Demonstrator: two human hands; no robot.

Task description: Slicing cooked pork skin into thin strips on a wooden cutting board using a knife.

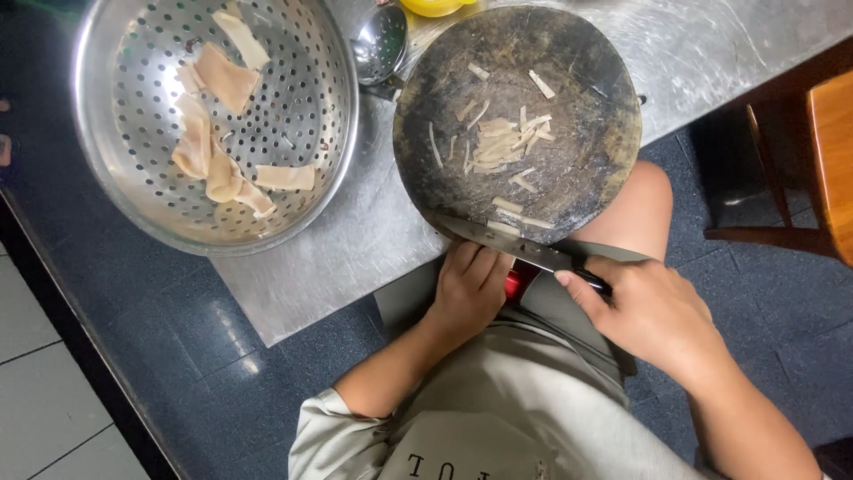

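Knife (511, 244) is sitting right at the 6 o'clock edge of the round chopping board (517, 120), blade lying nearly flat across the rim with a couple of pale strips (508, 142) just beside it, and the right hand (653, 311) is wrapping tight around its dark handle, thumb pressing along the top, probably for control. The left hand (471, 289) is curling its fingers down at the table edge just under the blade, touching or maybe gripping something red (515, 283) tucked below; can't tell what that is or whether the hand is really closing on it. The board looks like old dark wood, scuffed and stained, a bit lighter around the rim, with thin cut strips scattering mostly around its middle and a few toward 12 o'clock. At 9 o'clock from the board a big perforated steel colander (115, 191) is holding wider, floppy beige sheets (222, 80), folding over each other, so it looks like uncut pieces are waiting there while the cut ones are piling on the board. A shiny metal ladle bowl (380, 40) is poking in between the two at about 11 o'clock. Everything is resting on a brushed metal tabletop (346, 240), scratched and dull-shiny, and the person is sitting close with a knee (635, 213) tucking under the board's edge.
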